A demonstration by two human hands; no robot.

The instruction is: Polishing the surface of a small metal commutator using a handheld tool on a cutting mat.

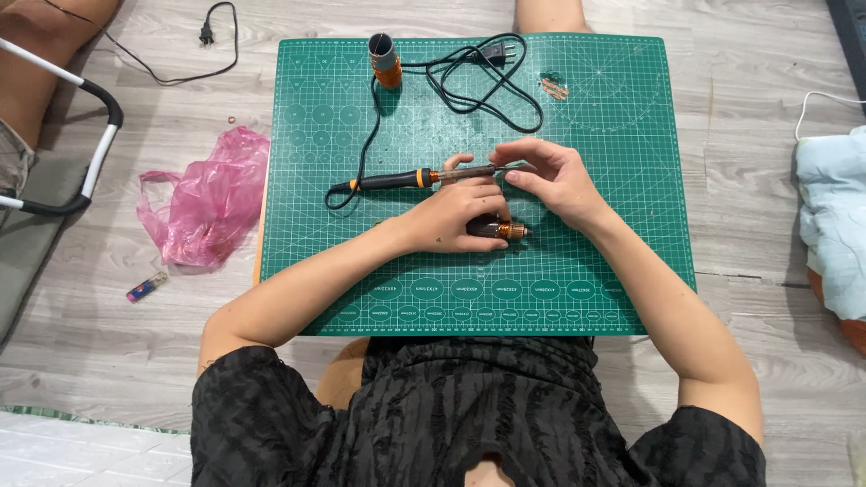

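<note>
A green cutting mat [613, 252] is laid as work surface. At its centre, the soldering iron [406, 179] is steadied by the left hand [456, 215], fingers clamped on its shaft; the tip is pinched by the right hand [550, 180].

Bright, even light, soft shadows, sharp focus, slight bending at edges.

bag [209, 207]: pink, crumpled, on floor left of mat
lighter [146, 287]: below bag
cloth [834, 221]: pale blue, far right
</note>
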